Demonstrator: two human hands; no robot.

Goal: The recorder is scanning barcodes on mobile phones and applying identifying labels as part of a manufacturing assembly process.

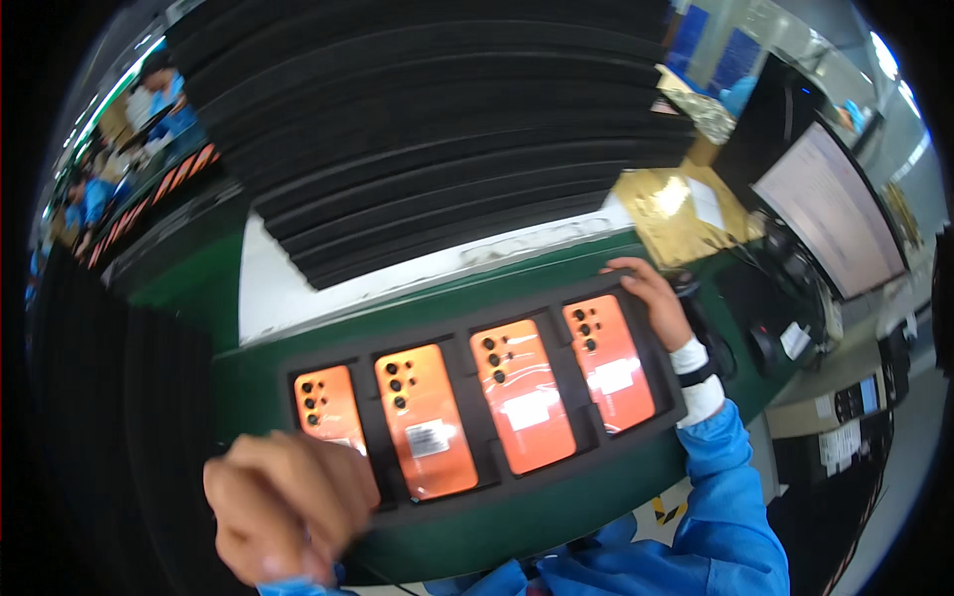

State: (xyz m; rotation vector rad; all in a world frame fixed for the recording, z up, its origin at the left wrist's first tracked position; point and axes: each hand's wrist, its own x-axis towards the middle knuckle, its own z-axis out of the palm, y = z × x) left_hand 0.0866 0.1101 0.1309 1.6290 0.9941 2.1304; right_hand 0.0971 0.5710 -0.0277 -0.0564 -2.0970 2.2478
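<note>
The left hand (pixel 288 502), fingers curled — whether gripping, I cannot tell — overlaps the near end of the leftmost phone (pixel 326 397), which points away in the dark tray (pixel 460 363); the right hand (pixel 653 295) clasps its far-right corner.

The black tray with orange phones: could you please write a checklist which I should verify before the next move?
1. Four orange phones in the black tray: ok, all are visible, at least partly.
2. Phones back side up: ok, camera lenses show on each.
3. Right hand at the tray: ok, at its far right corner.
4. Clear view of the leftmost phone: not ok, the left hand hides its lower part.
5. Left hand's grip: cannot tell, the hand is blurred.
6. Tray flat on the green table: cannot tell, its underside is hidden.
</note>
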